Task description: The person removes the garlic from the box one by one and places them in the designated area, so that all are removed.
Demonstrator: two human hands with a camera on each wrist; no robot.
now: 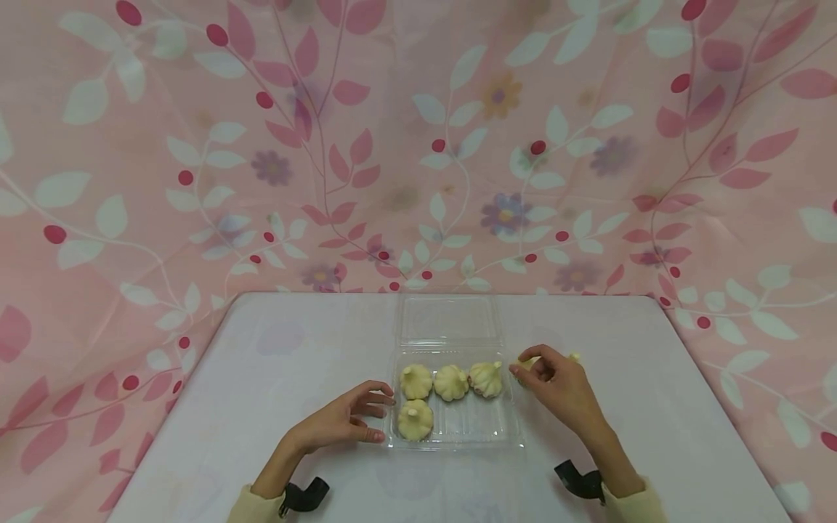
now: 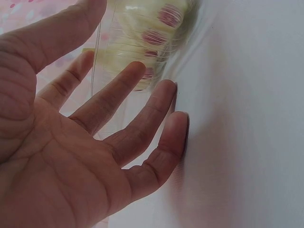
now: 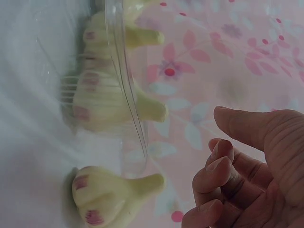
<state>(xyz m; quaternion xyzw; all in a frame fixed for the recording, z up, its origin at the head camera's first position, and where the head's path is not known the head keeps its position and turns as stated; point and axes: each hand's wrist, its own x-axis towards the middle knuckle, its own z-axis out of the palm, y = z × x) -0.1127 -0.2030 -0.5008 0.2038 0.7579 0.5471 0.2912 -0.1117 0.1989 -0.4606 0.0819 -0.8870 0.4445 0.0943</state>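
Note:
Four garlic bulbs, one of them this front bulb (image 1: 415, 420), sit in a clear plastic clamshell box (image 1: 471, 434) whose lid (image 1: 450, 319) lies folded back. Three form the back row and one stands at the front left. My left hand (image 1: 346, 418) is at the box's left wall, fingers spread and relaxed, holding nothing. To the right of the box, my right hand (image 1: 559, 381) hovers with loosely bent fingers, its thumb apart from them in the right wrist view. Just beyond the wall a loose garlic bulb (image 3: 111, 194) rests on the table, largely covered by the right hand in the head view.
A bit of another yellowish bulb (image 1: 575, 357) shows behind the right hand. The white table (image 1: 314, 327) ends at a pink floral curtain (image 1: 405, 145). Black camera mounts (image 1: 306, 496) are strapped to both wrists.

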